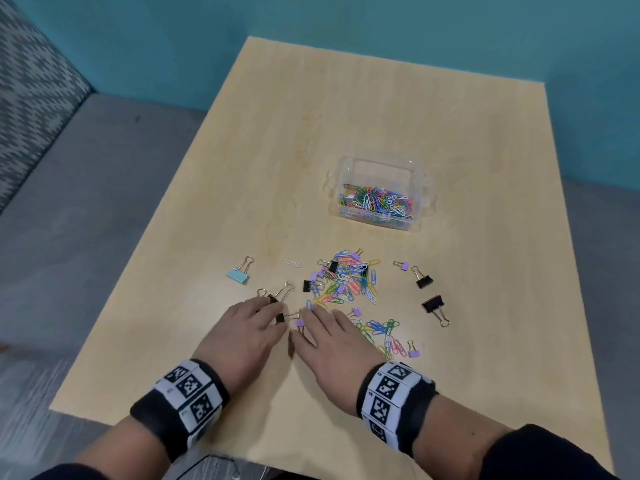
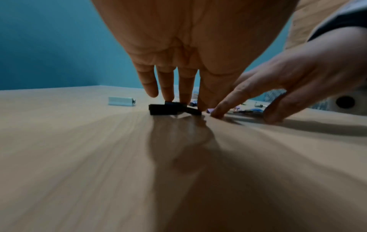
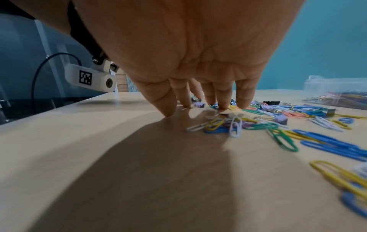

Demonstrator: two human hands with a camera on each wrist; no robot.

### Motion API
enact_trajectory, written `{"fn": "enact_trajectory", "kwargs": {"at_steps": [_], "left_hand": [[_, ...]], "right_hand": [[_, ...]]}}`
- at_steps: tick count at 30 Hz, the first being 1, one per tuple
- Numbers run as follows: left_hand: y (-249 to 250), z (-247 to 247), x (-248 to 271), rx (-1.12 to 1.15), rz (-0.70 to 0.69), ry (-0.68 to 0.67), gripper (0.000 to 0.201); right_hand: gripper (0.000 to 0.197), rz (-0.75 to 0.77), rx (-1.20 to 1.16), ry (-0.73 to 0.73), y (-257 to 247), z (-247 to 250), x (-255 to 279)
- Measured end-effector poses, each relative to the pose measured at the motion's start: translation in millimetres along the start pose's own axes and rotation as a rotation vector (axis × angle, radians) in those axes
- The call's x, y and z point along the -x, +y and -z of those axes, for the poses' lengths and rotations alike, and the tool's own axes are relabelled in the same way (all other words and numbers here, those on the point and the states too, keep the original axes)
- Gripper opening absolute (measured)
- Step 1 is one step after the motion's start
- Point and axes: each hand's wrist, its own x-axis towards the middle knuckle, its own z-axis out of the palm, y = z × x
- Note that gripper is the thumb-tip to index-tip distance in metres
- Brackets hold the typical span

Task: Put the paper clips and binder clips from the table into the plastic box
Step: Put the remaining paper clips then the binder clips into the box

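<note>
Left hand (image 1: pixel 247 327) covers part of a black binder clip (image 1: pixel 280 318); contact not resolvable. Right hand (image 1: pixel 330 337) hides some paper clips (image 1: pixel 377 329) beside it. Right wrist view: plastic box (image 3: pixel 337 89) cut off by the right edge, blurred. Foreground clips smeared.

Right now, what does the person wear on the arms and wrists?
Both hands, left hand and right hand, are bare. Each wrist has a black band with white square-patterned tags. Dark sleeves cover the forearms. A white wrist camera carries a dark cable.
</note>
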Motion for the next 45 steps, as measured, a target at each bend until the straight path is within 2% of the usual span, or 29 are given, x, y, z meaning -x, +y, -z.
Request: {"fn": "enact_trajectory", "kwargs": {"at_steps": [4,10,13,15,17,19,21,25,30,36,40,43,45], "left_hand": [[-4,1,10,-0.044,0.035,0.001,0.033],[-7,12,-6,0.017,0.131,0.131,0.028],[12,12,-17,-0.06,-0.02,0.051,0.04],[22,10,-17,-0.098,-0.079,-0.041,0.039],[20,8,-12,-0.107,-0.048,-0.069,0.033],[14,7,-9,-0.09,0.004,-0.023,0.025],[12,6,-17,-0.065,0.04,0.007,0.031],[15,11,-49,-0.094,0.024,-0.051,0.043],[10,9,-49,-0.083,0.02,-0.101,0.042],[3,11,-54,-0.095,0.021,-0.1,0.045],[-4,13,-46,-0.122,0.064,-0.135,0.031],[-3,20,-48,-0.102,0.11,-0.07,0.029],[5,22,-56,-0.072,0.064,-0.022,0.036]], "right_hand": [[0.058,0.009,0.031,-0.033,7,-1,14],[0.058,-0.025,0.029,-0.004,18,-1,30],[0.055,-0.064,0.004,0.031,21,2,32],[0.054,-0.092,-0.01,0.049,23,4,33],[0.055,-0.115,-0.017,0.062,25,4,33],[0.057,-0.129,-0.034,0.066,27,3,34],[0.059,-0.126,-0.051,0.05,26,3,33],[0.059,-0.119,-0.042,0.022,24,8,22],[0.061,-0.14,-0.003,-0.042,26,13,0],[0.059,-0.091,0.089,-0.092,29,15,-8],[0.057,-0.08,0.111,-0.094,32,16,2],[0.054,-0.049,0.094,-0.062,34,11,14],[0.055,-0.05,0.059,-0.032,36,9,16]]}}
